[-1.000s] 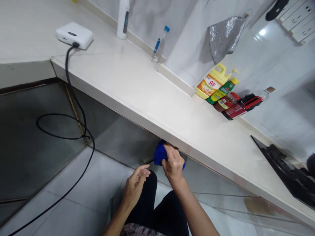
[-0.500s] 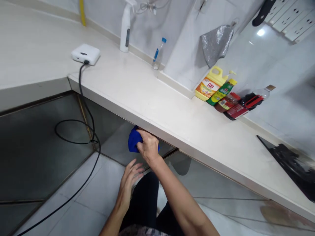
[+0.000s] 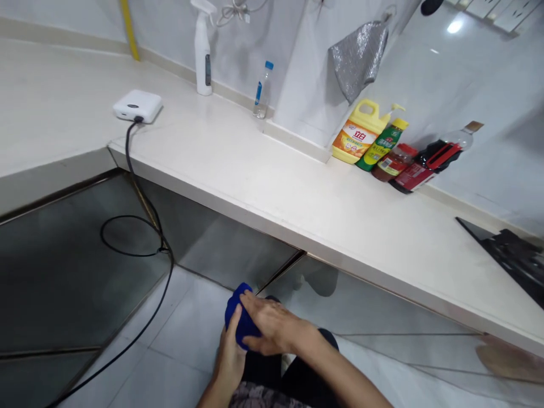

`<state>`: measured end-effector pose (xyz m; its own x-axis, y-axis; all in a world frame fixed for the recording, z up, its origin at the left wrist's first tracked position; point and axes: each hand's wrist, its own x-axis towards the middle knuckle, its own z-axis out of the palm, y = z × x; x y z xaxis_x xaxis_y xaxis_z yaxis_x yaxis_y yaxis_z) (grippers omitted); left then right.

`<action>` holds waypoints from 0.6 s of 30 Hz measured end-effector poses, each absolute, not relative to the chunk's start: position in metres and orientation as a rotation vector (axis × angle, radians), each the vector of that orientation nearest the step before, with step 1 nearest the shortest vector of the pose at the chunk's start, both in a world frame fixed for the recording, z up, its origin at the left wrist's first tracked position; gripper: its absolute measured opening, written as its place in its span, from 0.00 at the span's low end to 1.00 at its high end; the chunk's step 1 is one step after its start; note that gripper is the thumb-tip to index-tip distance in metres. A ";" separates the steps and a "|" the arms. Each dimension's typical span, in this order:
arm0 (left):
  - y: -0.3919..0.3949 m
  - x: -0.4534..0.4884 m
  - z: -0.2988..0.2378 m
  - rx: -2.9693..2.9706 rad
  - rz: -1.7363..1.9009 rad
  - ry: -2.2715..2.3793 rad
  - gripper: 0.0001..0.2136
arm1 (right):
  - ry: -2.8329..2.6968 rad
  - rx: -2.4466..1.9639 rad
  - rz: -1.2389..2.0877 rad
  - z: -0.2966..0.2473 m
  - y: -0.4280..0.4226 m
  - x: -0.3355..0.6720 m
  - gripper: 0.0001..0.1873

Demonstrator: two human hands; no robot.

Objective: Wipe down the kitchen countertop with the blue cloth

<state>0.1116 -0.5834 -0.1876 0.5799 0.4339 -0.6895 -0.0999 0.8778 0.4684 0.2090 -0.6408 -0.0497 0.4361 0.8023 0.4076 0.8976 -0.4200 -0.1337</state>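
A bunched blue cloth [image 3: 243,324] is between my two hands, low in front of the cabinet and above my lap. My left hand [image 3: 233,345] grips it from below and the left, with the thumb laid along its near side. From the right, my right hand [image 3: 272,326] is closed on the same cloth, its fingers over the top. Part of the cloth is hidden under the right hand's fingers. The glossy grey cabinet door [image 3: 221,241] stands just beyond my hands, under the edge of the white countertop [image 3: 255,187].
A white box [image 3: 138,106] with a black cable [image 3: 170,266] sits on the counter; the cable loops down past the cabinets. Along the wall stand a spray bottle [image 3: 203,56], a water bottle [image 3: 262,90], a yellow detergent jug [image 3: 357,133] and a dark sauce bottle [image 3: 425,164]. A black stove [image 3: 510,255] is at right.
My right hand has drawn the blue cloth away from the cabinet door, down toward my lap. My left hand, empty before, has taken hold of it too. The view has shifted slightly.
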 end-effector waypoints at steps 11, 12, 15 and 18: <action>-0.498 0.152 -0.122 1.144 0.896 1.002 0.35 | -1.156 -2.230 -0.763 0.029 -0.718 0.369 0.17; -0.493 0.163 -0.120 1.226 0.992 1.004 0.35 | -1.147 -2.299 -0.719 0.025 -0.719 0.382 0.17; -0.491 0.199 -0.123 1.478 1.174 0.919 0.33 | -1.184 -2.423 -0.645 0.011 -0.717 0.399 0.19; -0.498 0.228 -0.131 1.712 1.179 0.827 0.33 | -1.223 -2.418 -0.689 0.005 -0.716 0.396 0.20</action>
<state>0.2276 -0.4985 -0.1313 0.3295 0.8722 0.3615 0.0438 -0.3966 0.9169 0.3965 -0.7160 0.0047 0.5110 0.6507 0.5617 0.8177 -0.5695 -0.0842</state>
